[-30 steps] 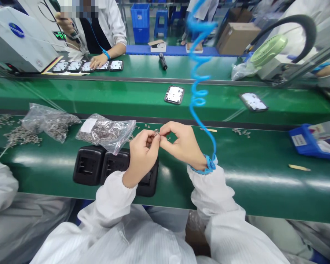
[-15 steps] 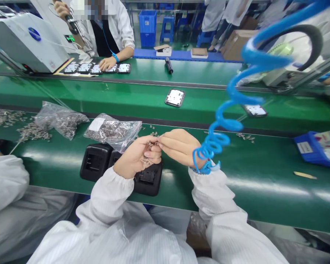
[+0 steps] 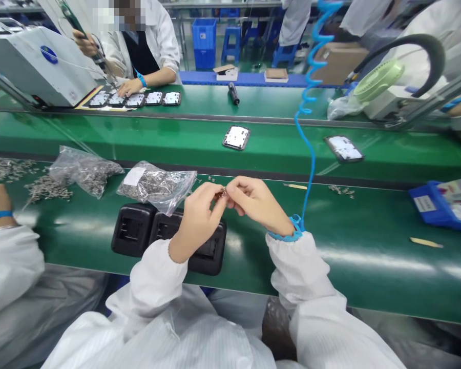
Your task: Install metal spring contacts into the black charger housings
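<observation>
My left hand point(image 3: 200, 215) is closed, palm turned away, with small metal parts point(image 3: 223, 192) showing at its fingertips. My right hand point(image 3: 259, 204) meets it there, thumb and fingers pinched on one of these small metal parts. Their exact kind is too small to make out. Black plastic charger cradles point(image 3: 132, 228) lie below and left of my hands, one partly covered by my left hand and wrist. Just behind my hands, a few loose metal parts point(image 3: 211, 179) rest on the green bench.
Clear bags of metal parts point(image 3: 153, 183) and loose heaps point(image 3: 48, 188) lie left. A blue coiled cord point(image 3: 311, 154) rises from my right wristband. White-faced panels point(image 3: 236, 137) lie on the green belt. A blue bin point(image 3: 441, 205) stands right. Co-workers sit opposite and at left.
My left hand has turned over, hiding its palm and the parts in it. My right fingers have bent into a pinch. The coiled cord has swung away and straightened. The opposite co-worker's hand moved left.
</observation>
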Motion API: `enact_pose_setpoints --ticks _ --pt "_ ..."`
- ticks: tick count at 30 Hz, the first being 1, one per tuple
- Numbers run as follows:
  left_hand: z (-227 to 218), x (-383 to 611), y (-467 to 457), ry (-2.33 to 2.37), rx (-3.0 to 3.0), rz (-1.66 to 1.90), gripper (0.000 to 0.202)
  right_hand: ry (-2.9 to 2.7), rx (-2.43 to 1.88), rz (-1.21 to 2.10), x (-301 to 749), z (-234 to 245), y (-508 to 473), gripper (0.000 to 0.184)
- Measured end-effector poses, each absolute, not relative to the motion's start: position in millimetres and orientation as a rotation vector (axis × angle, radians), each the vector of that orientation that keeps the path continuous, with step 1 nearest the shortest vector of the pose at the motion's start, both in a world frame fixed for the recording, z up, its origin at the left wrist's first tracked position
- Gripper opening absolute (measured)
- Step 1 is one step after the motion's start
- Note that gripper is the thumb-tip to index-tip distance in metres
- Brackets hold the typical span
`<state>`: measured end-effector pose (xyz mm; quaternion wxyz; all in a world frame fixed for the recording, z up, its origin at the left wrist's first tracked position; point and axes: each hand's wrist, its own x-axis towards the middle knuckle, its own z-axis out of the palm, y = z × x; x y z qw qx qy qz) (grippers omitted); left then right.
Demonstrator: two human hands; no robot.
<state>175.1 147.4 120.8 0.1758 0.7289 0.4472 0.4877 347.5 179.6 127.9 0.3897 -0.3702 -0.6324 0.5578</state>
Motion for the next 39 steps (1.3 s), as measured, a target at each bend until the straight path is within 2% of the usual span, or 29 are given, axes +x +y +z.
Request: enact_pose_setpoints --ticks 8,12,15,18,20,24,27,30,34,39 --pt "116.1 178.8 148.6 1.214 2.64 1.476 0.013 -1.463 -0.888 1.595 353.6 137.0 179.3 0.05" --pt "114.4 176.8 146.7 1.21 2.883 1.442 0.016 -1.421 -0.844 1.645 356.8 137.6 179.7 0.039" --pt "115.1 178.6 144.3 1.234 2.66 1.548 0.016 -1.494 -0.801 1.55 358.4 136.8 180.3 0.03" --pt "121.6 183.3 142.2 1.311 2.024 1.543 0.006 -1.639 -0.798 1.252 356.1 133.1 179.4 0.019" --pt "129.2 184.6 142.9 1.261 1.495 1.462 0.011 -1.803 -0.765 0.908 352.5 129.4 178.0 0.008" --pt "143.6 175.6 149.1 0.963 0.718 1.228 0.026 -2.008 -0.622 0.205 349.1 124.0 177.6 0.016" --pt "146.7 164.0 151.5 0.865 0.521 1.142 0.025 -2.058 -0.626 -0.011 356.1 122.9 183.5 0.016" --pt "144.0 157.7 148.6 0.894 0.599 1.15 0.027 -2.294 -0.974 0.033 368.8 116.2 195.6 0.015" --pt "136.6 160.0 145.6 0.962 0.731 1.1 0.031 -2.764 -1.564 0.362 379.8 88.6 215.4 0.017" --pt "119.9 166.5 150.3 1.114 0.968 1.136 0.03 -2.817 -1.642 0.431 377.1 72.5 223.7 0.015"
